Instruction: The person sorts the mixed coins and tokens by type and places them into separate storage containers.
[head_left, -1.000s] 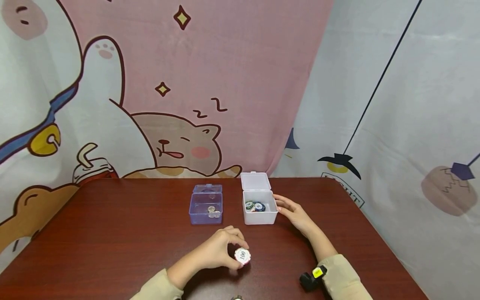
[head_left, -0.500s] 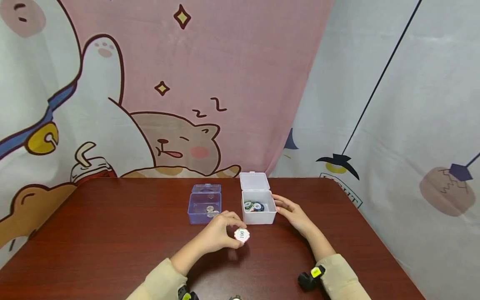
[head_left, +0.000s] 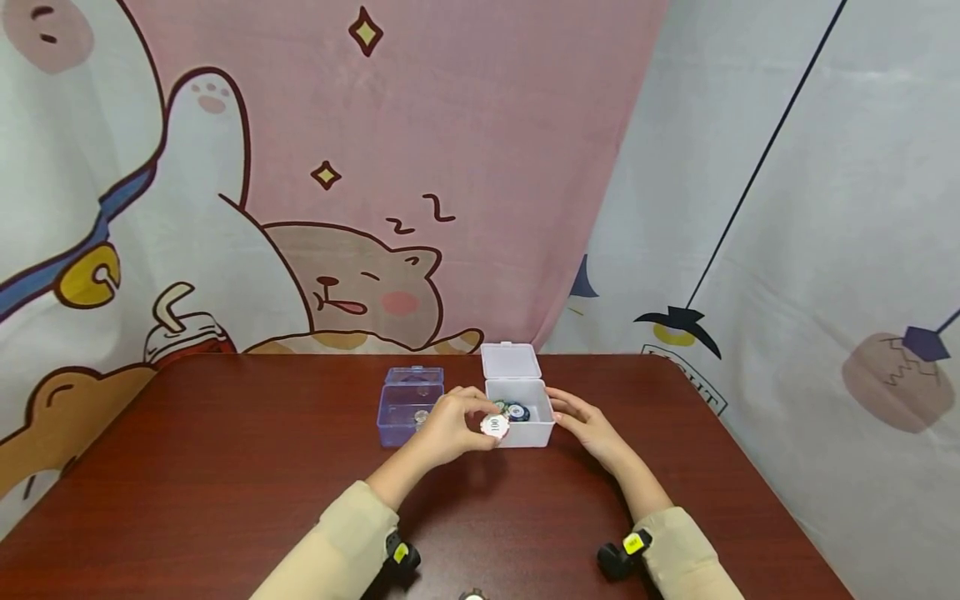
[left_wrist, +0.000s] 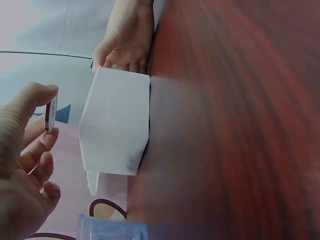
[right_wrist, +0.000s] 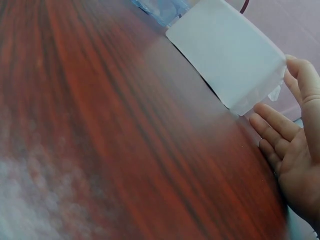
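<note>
My left hand (head_left: 459, 425) pinches a white poker chip (head_left: 494, 426) marked 100 between thumb and fingers, held at the front left corner of the open white box (head_left: 534, 435). The same chip (left_wrist: 49, 115) shows edge-on in the left wrist view, beside that box (left_wrist: 116, 127). Several chips (head_left: 514, 411) lie inside it. My right hand (head_left: 583, 423) rests with straight fingers against the box's right side; in the right wrist view its fingers (right_wrist: 295, 125) lie by the box (right_wrist: 227, 55).
A clear purple box (head_left: 401, 408) with its lid open stands left of the white one and holds a few coins. Both sit on a dark red wooden table (head_left: 225, 467). Cartoon curtains hang behind the table.
My left hand has carried the chip away from me, from the table's near middle up to the white box. The right hand has stayed beside the box.
</note>
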